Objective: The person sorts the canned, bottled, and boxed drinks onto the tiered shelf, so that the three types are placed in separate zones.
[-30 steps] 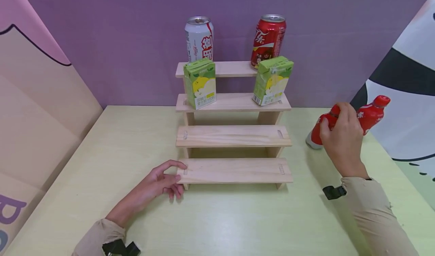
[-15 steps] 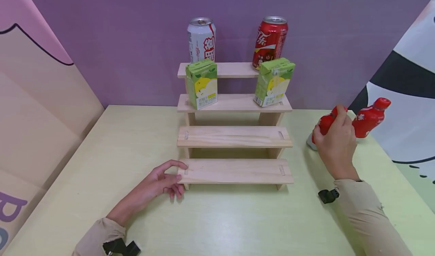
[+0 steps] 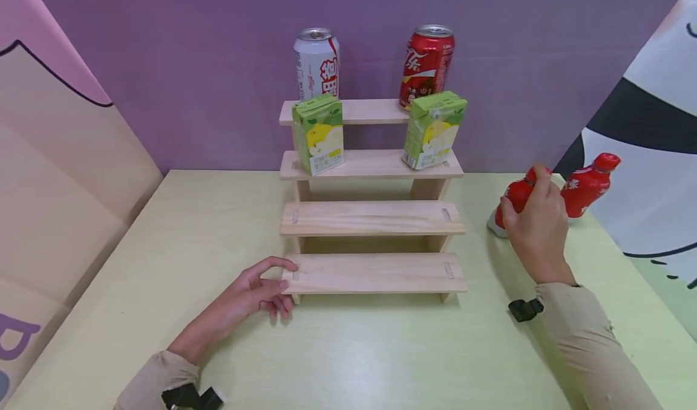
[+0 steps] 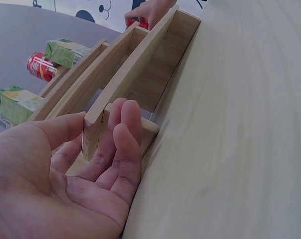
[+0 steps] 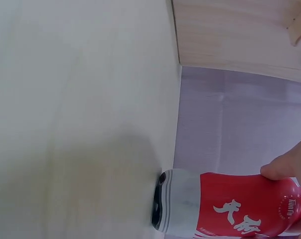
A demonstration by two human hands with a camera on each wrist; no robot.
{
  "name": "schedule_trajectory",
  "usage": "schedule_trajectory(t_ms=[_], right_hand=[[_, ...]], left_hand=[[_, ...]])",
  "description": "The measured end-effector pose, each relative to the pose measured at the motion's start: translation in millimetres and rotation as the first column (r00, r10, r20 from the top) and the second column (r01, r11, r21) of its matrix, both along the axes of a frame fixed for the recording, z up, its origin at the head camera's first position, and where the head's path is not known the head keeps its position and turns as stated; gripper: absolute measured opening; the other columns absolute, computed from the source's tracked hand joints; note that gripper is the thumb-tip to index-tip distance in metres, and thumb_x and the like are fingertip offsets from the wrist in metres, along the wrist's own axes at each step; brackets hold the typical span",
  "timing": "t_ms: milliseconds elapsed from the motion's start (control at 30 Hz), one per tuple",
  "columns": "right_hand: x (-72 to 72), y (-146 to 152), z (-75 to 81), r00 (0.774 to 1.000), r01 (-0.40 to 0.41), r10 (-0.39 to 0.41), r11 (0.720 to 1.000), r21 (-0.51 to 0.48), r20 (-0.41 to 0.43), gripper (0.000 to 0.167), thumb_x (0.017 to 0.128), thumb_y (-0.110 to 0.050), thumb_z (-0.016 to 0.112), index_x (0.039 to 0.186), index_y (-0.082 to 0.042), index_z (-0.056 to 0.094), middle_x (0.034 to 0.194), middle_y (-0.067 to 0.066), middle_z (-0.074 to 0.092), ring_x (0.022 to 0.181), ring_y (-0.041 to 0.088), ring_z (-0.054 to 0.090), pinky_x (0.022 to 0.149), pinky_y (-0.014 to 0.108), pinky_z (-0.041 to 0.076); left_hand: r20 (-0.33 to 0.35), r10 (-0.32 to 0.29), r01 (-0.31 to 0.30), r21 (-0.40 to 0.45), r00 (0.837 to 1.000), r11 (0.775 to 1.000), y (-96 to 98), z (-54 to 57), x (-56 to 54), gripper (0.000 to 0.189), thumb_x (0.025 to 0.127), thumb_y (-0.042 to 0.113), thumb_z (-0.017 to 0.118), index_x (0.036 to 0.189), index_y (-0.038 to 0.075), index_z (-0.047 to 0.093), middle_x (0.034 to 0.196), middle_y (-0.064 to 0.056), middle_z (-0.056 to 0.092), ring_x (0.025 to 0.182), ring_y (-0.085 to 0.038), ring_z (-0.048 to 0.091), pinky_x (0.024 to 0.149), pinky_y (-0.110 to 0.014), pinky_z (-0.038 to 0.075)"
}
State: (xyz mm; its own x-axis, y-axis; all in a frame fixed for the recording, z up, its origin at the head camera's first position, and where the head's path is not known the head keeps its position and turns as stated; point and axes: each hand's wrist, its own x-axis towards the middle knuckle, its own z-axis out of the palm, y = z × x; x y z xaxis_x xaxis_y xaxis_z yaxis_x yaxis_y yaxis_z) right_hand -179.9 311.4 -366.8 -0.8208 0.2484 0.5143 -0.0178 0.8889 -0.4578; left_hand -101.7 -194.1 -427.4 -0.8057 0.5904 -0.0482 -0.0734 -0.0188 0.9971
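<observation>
A stepped wooden display shelf (image 3: 376, 219) stands on the table. My left hand (image 3: 245, 295) pinches the left end of its lowest step; in the left wrist view the thumb presses the board's corner while other fingers curl beneath. At the right, my right hand (image 3: 539, 234) grips the upper part of a red-labelled drink bottle (image 3: 517, 197), partly covering its cap. The right wrist view shows this bottle (image 5: 235, 204) with white lettering and a pale band near its base, which is right at the tabletop. Behind the hand is a second red bottle (image 3: 588, 189), its lower part partly hidden.
On the top step are a white can (image 3: 318, 65) and a red can (image 3: 426, 65). Two green juice cartons, one left (image 3: 318, 135) and one right (image 3: 434, 130), stand one step lower. A purple backdrop (image 3: 218, 95) rises behind the table (image 3: 348, 355).
My right hand has shifted slightly left with its bottle, uncovering more of the second bottle behind it. The left hand stays on the lowest step.
</observation>
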Motion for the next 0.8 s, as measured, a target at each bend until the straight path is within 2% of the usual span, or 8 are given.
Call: schedule_trajectory(t_ms=[300,433,600,800], right_hand=[[-0.5,3.5,-0.9,1.000,-0.018,0.018,1.000,-0.023,-0.006,0.091,0.085,-0.008,0.075,0.157,-0.018,0.020,0.148,0.026,0.041,0.129,0.051,0.045,0.095,0.068,0.042],[-1.8,6.3,-0.9,1.000,-0.022,0.021,1.000,-0.019,-0.016,0.091,0.086,-0.008,0.075,0.157,-0.020,0.019,0.145,0.026,0.045,0.125,0.051,0.049,0.095,0.067,0.043],[-4.0,6.9,-2.8,0.998,-0.062,0.062,0.998,-0.020,-0.033,0.092,0.086,-0.008,0.076,0.158,-0.022,0.020,0.146,0.023,0.047,0.125,0.050,0.050,0.095,0.067,0.043],[-3.0,6.7,-2.5,0.992,-0.094,0.095,0.995,0.018,-0.076,0.089,0.085,-0.007,0.076,0.156,-0.019,0.024,0.144,0.023,0.050,0.122,0.050,0.053,0.096,0.066,0.044]], left_hand=[[-0.018,-0.011,0.011,-0.005,1.000,1.000,0.7,-1.4,-1.0,0.036,0.105,0.016,0.052,0.139,0.007,0.043,0.090,-0.023,0.070,0.076,-0.027,0.068,0.065,-0.033,0.056],[-0.023,-0.013,0.013,-0.001,1.000,1.000,1.5,-2.7,-1.3,0.036,0.105,0.016,0.052,0.139,0.008,0.044,0.090,-0.023,0.070,0.076,-0.028,0.068,0.065,-0.033,0.057],[-0.018,-0.008,0.008,0.004,1.000,1.000,0.7,-3.3,-0.6,0.036,0.105,0.016,0.052,0.139,0.007,0.043,0.090,-0.024,0.069,0.076,-0.027,0.068,0.065,-0.033,0.056],[-0.004,-0.012,0.012,-0.005,1.000,1.000,0.5,-1.7,-0.4,0.036,0.105,0.017,0.051,0.139,0.007,0.042,0.091,-0.025,0.069,0.077,-0.027,0.068,0.065,-0.033,0.056]])
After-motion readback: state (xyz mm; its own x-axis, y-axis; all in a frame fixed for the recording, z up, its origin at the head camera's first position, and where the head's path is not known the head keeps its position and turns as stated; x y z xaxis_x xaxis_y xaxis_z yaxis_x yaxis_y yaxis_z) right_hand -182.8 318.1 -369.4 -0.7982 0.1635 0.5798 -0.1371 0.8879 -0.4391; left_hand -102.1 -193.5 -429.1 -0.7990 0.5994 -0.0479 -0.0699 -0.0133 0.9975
